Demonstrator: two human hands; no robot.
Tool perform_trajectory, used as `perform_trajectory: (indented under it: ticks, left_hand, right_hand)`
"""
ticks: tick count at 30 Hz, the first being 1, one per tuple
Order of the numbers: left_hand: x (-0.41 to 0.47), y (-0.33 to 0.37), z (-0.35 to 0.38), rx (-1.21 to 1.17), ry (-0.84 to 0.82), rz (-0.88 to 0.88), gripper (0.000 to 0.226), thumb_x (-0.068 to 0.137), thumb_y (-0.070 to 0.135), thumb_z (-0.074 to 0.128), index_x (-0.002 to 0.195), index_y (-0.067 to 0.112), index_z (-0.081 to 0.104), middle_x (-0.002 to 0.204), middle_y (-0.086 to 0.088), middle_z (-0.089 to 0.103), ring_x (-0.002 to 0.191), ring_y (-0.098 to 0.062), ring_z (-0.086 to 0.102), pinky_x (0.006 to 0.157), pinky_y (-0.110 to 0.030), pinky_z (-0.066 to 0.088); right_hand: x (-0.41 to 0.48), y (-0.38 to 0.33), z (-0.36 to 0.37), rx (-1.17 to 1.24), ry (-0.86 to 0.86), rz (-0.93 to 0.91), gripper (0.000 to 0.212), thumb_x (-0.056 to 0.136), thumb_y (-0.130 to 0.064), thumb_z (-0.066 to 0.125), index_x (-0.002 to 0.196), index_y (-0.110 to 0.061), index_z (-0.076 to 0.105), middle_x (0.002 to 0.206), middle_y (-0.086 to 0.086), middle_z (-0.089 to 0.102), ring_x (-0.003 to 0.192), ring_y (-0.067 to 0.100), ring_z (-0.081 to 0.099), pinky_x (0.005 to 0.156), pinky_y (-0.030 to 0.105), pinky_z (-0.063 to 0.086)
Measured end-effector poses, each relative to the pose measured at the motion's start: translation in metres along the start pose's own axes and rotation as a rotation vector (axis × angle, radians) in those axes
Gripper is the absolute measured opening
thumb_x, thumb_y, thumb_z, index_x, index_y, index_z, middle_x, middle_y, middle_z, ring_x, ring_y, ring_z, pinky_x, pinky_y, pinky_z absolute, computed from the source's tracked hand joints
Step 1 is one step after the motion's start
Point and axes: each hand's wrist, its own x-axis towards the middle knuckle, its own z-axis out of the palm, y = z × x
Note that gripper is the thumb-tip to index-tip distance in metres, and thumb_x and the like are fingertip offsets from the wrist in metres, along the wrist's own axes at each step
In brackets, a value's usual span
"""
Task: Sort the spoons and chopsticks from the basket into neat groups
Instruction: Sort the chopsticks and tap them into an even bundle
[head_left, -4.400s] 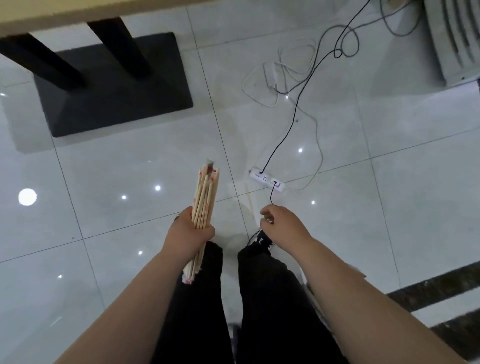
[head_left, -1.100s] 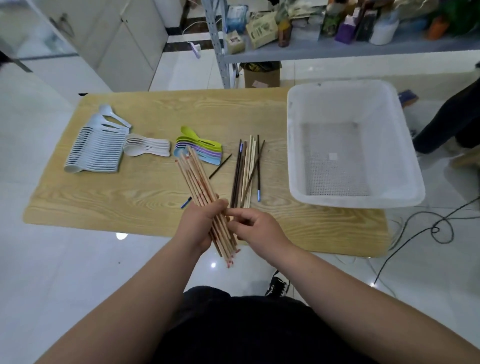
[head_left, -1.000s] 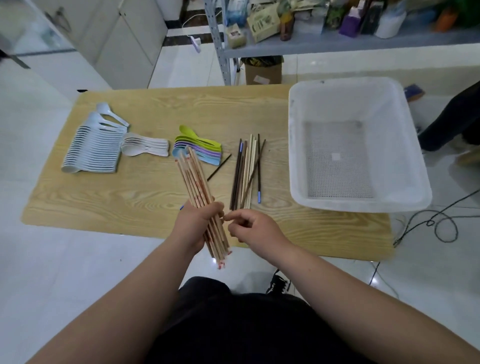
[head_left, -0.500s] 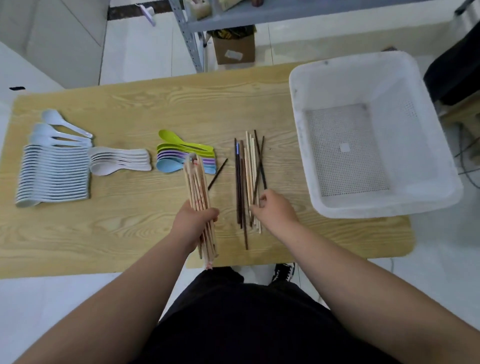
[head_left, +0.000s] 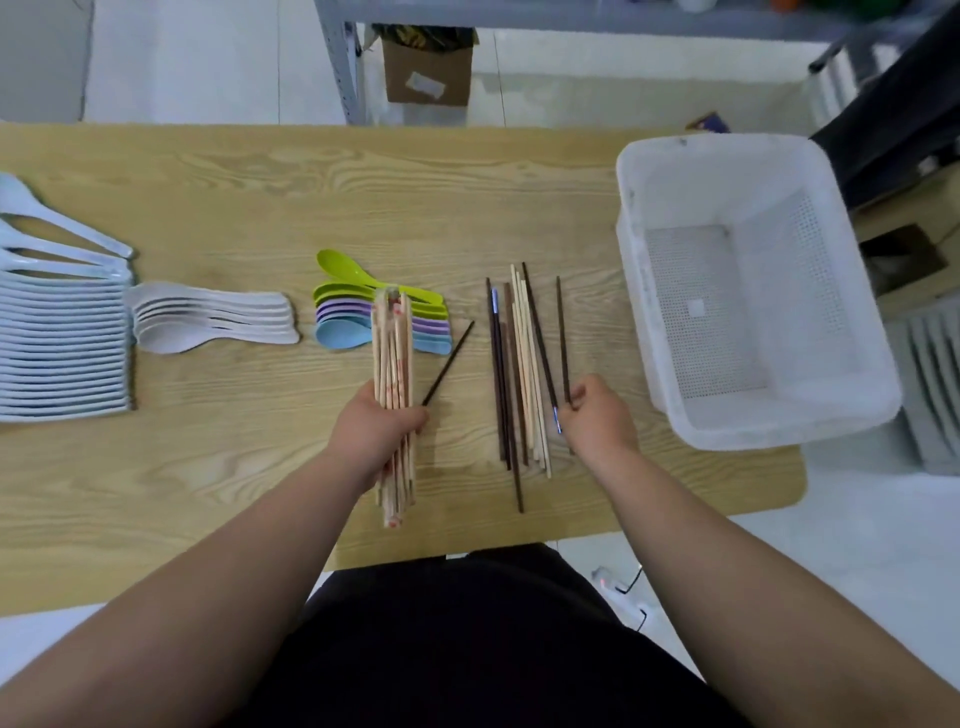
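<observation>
Wooden table (head_left: 249, 467) from above: left grip (head_left: 371, 434) closed around a bundle of pale chopsticks (head_left: 393, 358) by the coloured spoons (head_left: 337, 318); right grip (head_left: 597, 418) pinches a dark chopstick (head_left: 561, 332) beside the white basket (head_left: 779, 434).

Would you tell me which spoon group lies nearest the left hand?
The green, purple and blue stack; the beige group and pale-blue row lie farther left.

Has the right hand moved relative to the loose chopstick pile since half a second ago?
Yes. The right hand has shifted right, off the near end of the loose chopstick pile toward the white basket, pinching two dark chopsticks.
</observation>
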Motion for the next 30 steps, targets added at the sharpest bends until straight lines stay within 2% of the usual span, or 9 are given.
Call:
perform_trajectory:
  ticks: [3,6,9,11,16,20,25,30]
  left_hand:
    - [0.004,-0.005,-0.004,-0.022,-0.008,0.006,0.038,0.073,0.019,0.082,0.105,0.017,0.060,0.088,-0.003,0.066,0.081,-0.020,0.064,0.067,-0.031,0.050]
    - [0.006,-0.007,-0.009,-0.015,-0.006,0.026,0.042,0.071,0.023,0.081,0.108,0.017,0.062,0.093,-0.005,0.070,0.086,-0.023,0.067,0.072,-0.034,0.053]
    - [0.007,-0.009,-0.013,-0.020,-0.003,0.028,0.043,0.064,0.027,0.080,0.103,0.018,0.063,0.091,-0.007,0.071,0.085,-0.026,0.069,0.073,-0.038,0.056]
    - [0.005,-0.009,-0.015,-0.024,0.002,0.019,0.043,0.063,0.027,0.080,0.101,0.019,0.062,0.089,-0.009,0.071,0.084,-0.027,0.068,0.071,-0.037,0.056]
    - [0.003,-0.011,-0.016,-0.047,0.005,0.018,0.047,0.063,0.026,0.081,0.105,0.016,0.060,0.089,-0.008,0.068,0.083,-0.027,0.066,0.065,-0.033,0.051]
    - [0.000,-0.016,-0.014,-0.080,0.003,0.002,0.055,0.064,0.027,0.082,0.113,0.016,0.060,0.098,-0.009,0.070,0.092,-0.028,0.068,0.078,-0.040,0.057]
    - [-0.006,-0.016,-0.013,-0.082,0.004,-0.001,0.066,0.055,0.037,0.082,0.114,0.017,0.059,0.099,-0.010,0.071,0.094,-0.029,0.068,0.085,-0.047,0.058]
    - [-0.011,-0.016,-0.011,-0.076,0.019,0.022,0.050,0.069,0.025,0.083,0.112,0.018,0.059,0.099,-0.008,0.069,0.093,-0.026,0.067,0.085,-0.045,0.057]
  right_hand:
    - [0.000,-0.003,0.006,-0.025,0.005,-0.026,0.008,0.093,-0.026,0.061,0.095,-0.025,0.053,0.091,-0.002,0.062,0.071,0.015,0.060,0.062,0.032,0.051]
    - [-0.002,-0.020,0.012,-0.045,0.022,-0.128,0.016,0.093,-0.039,0.061,0.102,-0.027,0.054,0.097,-0.004,0.059,0.078,0.014,0.058,0.060,0.029,0.045]
    - [-0.003,-0.034,0.019,-0.064,-0.051,-0.158,0.030,0.091,-0.042,0.066,0.113,-0.025,0.056,0.103,-0.003,0.061,0.088,0.019,0.062,0.076,0.039,0.055]
    - [-0.001,-0.035,0.021,-0.055,-0.072,-0.136,0.028,0.090,-0.039,0.067,0.111,-0.025,0.055,0.102,-0.001,0.063,0.088,0.021,0.063,0.079,0.042,0.056]
    - [0.006,-0.025,0.010,0.068,-0.086,-0.058,0.014,0.094,-0.028,0.064,0.107,-0.025,0.059,0.088,-0.004,0.066,0.076,0.017,0.064,0.063,0.032,0.052]
    - [0.007,-0.017,0.003,0.056,-0.051,-0.022,0.011,0.092,-0.027,0.059,0.102,-0.031,0.056,0.086,-0.004,0.065,0.072,0.021,0.066,0.066,0.042,0.060]
    - [-0.003,-0.027,0.008,0.114,-0.106,-0.130,0.013,0.093,-0.025,0.061,0.106,-0.025,0.059,0.086,-0.009,0.063,0.073,0.010,0.061,0.061,0.028,0.048]
    - [-0.006,-0.028,0.015,0.074,-0.117,-0.119,0.008,0.092,-0.025,0.060,0.100,-0.027,0.064,0.089,-0.008,0.067,0.077,0.013,0.064,0.063,0.027,0.050]
